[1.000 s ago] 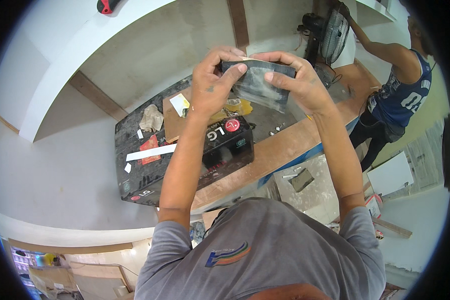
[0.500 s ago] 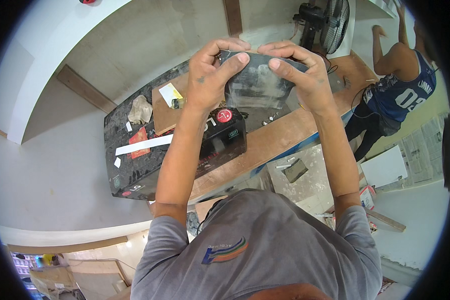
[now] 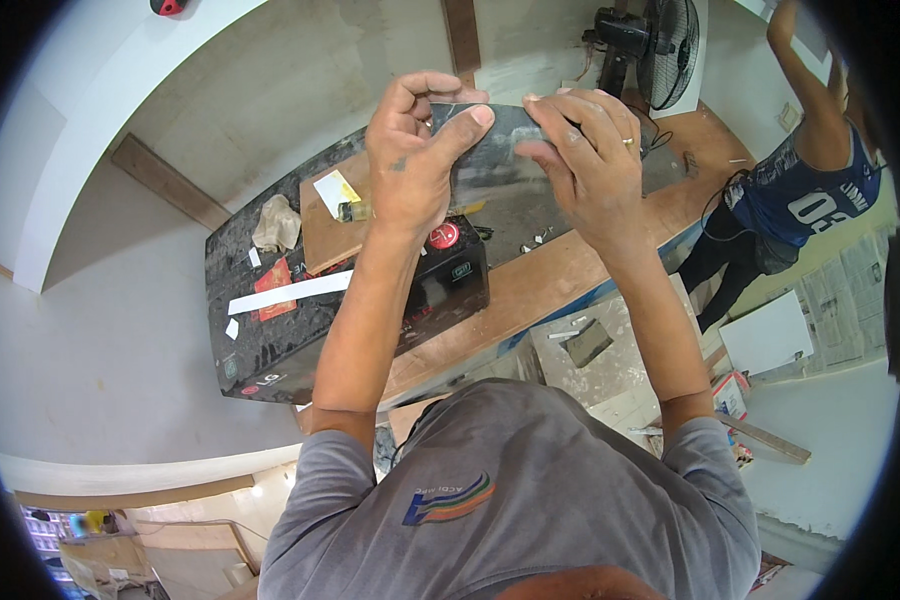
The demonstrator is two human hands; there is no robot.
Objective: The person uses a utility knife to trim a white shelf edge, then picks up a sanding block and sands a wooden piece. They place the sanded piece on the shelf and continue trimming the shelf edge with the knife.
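Up in front of me I hold a dark grey sheet, apparently sandpaper [image 3: 497,160], dusted with white powder. My left hand [image 3: 410,150] pinches its left edge, thumb on the near face and fingers behind. At the sheet's right side is my right hand [image 3: 595,155], fingers bent over its upper edge and thumb against the face. Below the left forearm lies a black cardboard box [image 3: 440,290]. It carries a brown board [image 3: 320,240], a white strip [image 3: 290,292], a red paper piece [image 3: 270,300] and a crumpled beige cloth [image 3: 277,222].
A wooden ledge [image 3: 560,265] runs along the near side of the dark worktop. A black fan [image 3: 667,50] stands at the back right. Another person [image 3: 820,190] in a blue jersey reaches upward at the right. A dusty stool-like platform [image 3: 630,340] is below my right forearm.
My right hand has turned and shifted its grip inward along the sheet, fingers now bent over the top. My left hand moved slightly left. The other person's arms have gone higher.
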